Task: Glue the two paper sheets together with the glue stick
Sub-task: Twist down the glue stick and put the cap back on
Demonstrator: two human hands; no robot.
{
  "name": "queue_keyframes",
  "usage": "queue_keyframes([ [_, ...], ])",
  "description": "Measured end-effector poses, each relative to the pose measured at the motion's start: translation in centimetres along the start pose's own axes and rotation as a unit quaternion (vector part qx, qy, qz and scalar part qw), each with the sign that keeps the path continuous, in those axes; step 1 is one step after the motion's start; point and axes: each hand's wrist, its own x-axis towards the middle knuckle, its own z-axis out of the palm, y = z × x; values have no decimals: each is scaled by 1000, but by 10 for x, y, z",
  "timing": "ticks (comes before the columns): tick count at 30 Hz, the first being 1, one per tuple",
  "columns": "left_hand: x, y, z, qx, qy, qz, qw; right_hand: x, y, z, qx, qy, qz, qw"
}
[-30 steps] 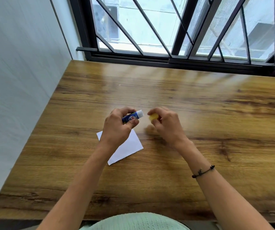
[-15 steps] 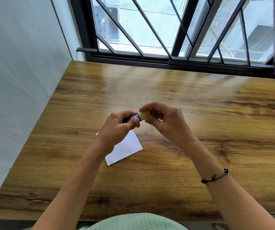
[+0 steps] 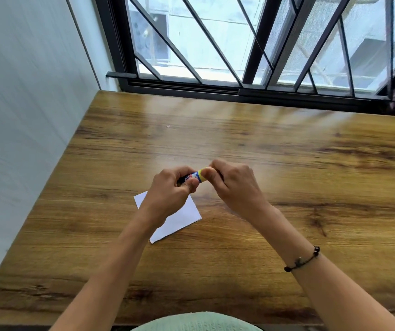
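A small glue stick (image 3: 195,176) with a blue label and a yellow cap is held above the wooden table (image 3: 287,187). My left hand (image 3: 168,194) grips its blue body. My right hand (image 3: 234,185) pinches the yellow cap, which sits on the stick's right end. White paper (image 3: 182,218) lies flat on the table below my left hand and wrist, which cover part of it. I cannot tell whether it is one sheet or two stacked.
A pale wall (image 3: 24,115) borders the table on the left. A barred window with a dark frame (image 3: 239,89) runs along the far edge. The table's near edge is at the bottom of the view.
The yellow cap was apart from the stick in my right hand; my hands came together and the cap now sits on the stick's end.
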Motion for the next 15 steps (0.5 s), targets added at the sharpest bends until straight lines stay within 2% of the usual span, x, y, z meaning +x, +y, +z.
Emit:
queue_keyframes([
  [3, 1, 1, 9, 26, 18, 28, 999, 1, 3, 2, 35, 8, 63, 997],
  [6, 2, -1, 20, 40, 29, 70, 996, 4, 8, -3, 56, 30, 88, 994],
  [9, 13, -7, 25, 84, 50, 102, 990, 6, 10, -7, 43, 45, 81, 995],
  [15, 32, -17, 32, 128, 96, 134, 978, 15, 17, -11, -7, 14, 40, 999],
])
